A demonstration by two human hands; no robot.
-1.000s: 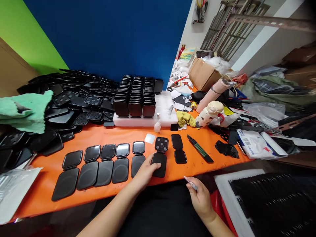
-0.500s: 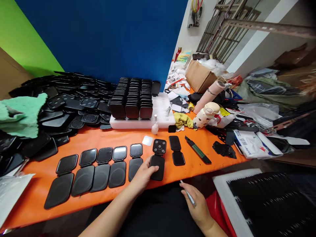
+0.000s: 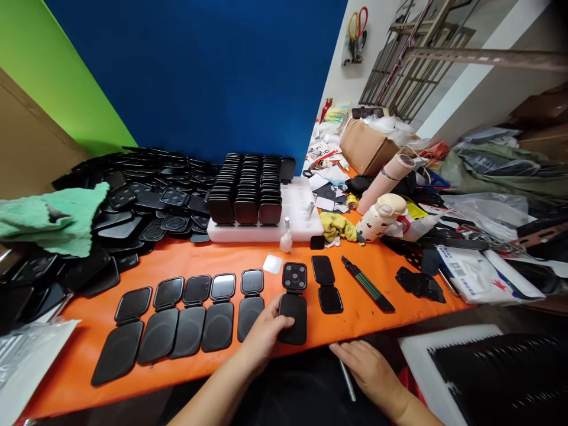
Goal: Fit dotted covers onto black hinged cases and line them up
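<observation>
My left hand (image 3: pixel 267 334) grips the lower panel of a black hinged case (image 3: pixel 293 319), thumb on top. It lies open near the table's front edge; its upper panel shows several round grey spots. Just past the edge, my right hand (image 3: pixel 366 367) holds a slim silvery rod-shaped tool (image 3: pixel 345 374), pointing down over my dark lap. To the left stands a row of similar opened black cases (image 3: pixel 187 331), some with shiny upper panels. Right of the held case lies a smaller hinged black piece (image 3: pixel 327 285). A white rounded square (image 3: pixel 272 264) sits just behind.
Black cases stand in rows (image 3: pixel 246 207) on a white foam block (image 3: pixel 288 232). A small bottle (image 3: pixel 286 241) is in front. A green-striped cutter knife (image 3: pixel 367 283) lies right, near a patterned bottle (image 3: pixel 382 218). Black parts (image 3: pixel 146 195) heap left; a foam tray (image 3: pixel 426 349) is lower right.
The camera view has shifted, so the table sits lower and further right. My right hand has turned, and more of the silvery tool's length shows below it. My left hand keeps the case.
</observation>
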